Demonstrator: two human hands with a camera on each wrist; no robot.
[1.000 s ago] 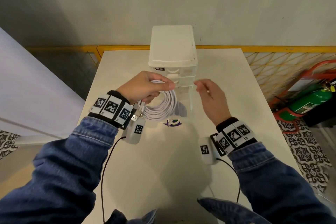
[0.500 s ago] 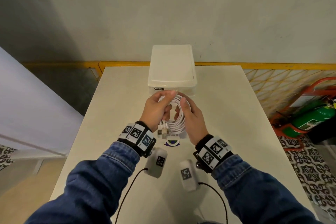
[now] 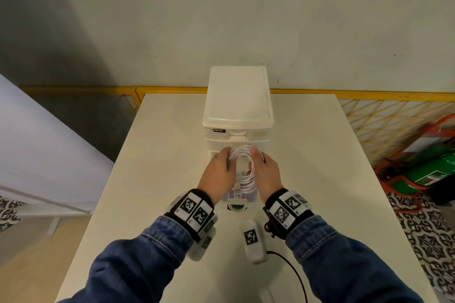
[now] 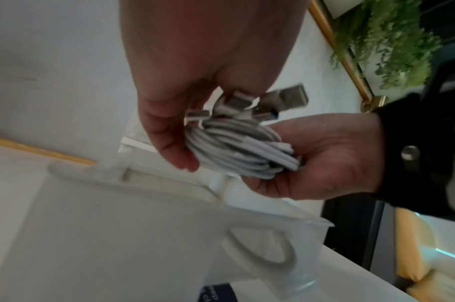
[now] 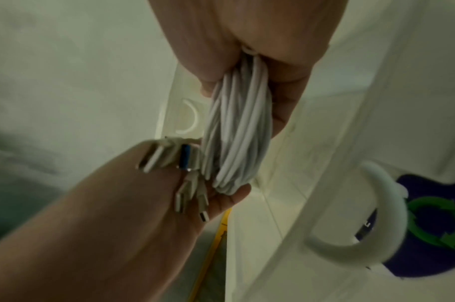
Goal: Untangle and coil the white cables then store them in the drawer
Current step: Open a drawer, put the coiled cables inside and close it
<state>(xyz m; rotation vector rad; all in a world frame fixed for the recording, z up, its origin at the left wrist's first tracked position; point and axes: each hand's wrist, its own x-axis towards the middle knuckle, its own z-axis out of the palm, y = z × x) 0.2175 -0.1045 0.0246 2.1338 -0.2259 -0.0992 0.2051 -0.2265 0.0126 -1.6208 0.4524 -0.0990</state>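
Cables: white cables [image 3: 243, 167] wound into one coil, held over the open drawer [image 3: 237, 200] pulled out from the bottom of the drawer unit [image 3: 237, 103].
Left hand: my left hand [image 3: 218, 174] grips the coil's left side, fingers curled round the strands.
Right hand: my right hand [image 3: 267, 174] grips the right side, fingers [image 4: 262, 181] curled under the bundle.
Plugs: metal plugs [image 4: 267, 104] stick out of the coil's near end, beside my left palm.
Surface: white surface [image 3: 307, 155] carries the drawer unit, which stands at its far edge.
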